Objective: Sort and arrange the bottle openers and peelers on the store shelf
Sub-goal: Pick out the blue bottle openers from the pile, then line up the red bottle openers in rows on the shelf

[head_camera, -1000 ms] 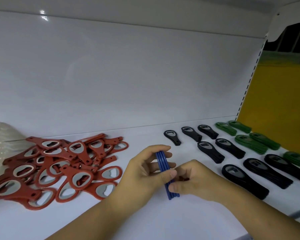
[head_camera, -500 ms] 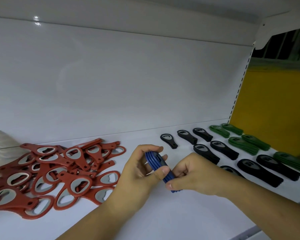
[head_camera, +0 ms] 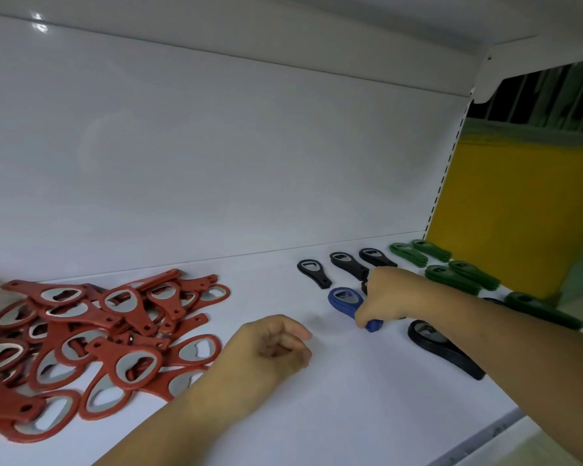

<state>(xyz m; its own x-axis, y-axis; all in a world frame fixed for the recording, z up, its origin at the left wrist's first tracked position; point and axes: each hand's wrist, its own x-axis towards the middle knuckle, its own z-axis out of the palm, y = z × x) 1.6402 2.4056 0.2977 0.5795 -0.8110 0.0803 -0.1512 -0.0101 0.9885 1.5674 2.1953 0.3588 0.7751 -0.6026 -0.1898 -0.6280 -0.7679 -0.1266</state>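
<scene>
**Here: right hand on the blue openers, left hand idle**

Right hand (head_camera: 389,297) reaches across the white shelf (head_camera: 350,405). Its fingers are curled round the handle end of the blue bottle openers (head_camera: 345,299), which look like a small stack held together. The round heads with their metal inserts point to the back left and stick out clear of the fingers. The stack sits low at the shelf surface; I cannot tell whether it touches.

The blue stack lies just in front of the back row of black bottle openers (head_camera: 313,272), between that row and the left hand. Three black ones show in that row, heads toward the back panel (head_camera: 216,146). More black ones are partly hidden behind the right hand and forearm. One black stack (head_camera: 441,348) lies nearer the front edge, under the forearm.

Left hand (head_camera: 270,348) is mid-shelf, well apart from the blue stack. Fingers loosely curled, nothing in them. Cannot tell whether it rests on the shelf or hangs just over it.

Red bottle openers (head_camera: 91,331) lie in a loose, overlapping heap on the left side of the shelf, pointing every way. The left hand is just beside the heap's right edge and not touching it.

Green bottle openers (head_camera: 458,279) are at the right end, laid out in neat stacks beside the black ones. A yellow wall (head_camera: 519,213) shows beyond the shelf's right upright.
</scene>
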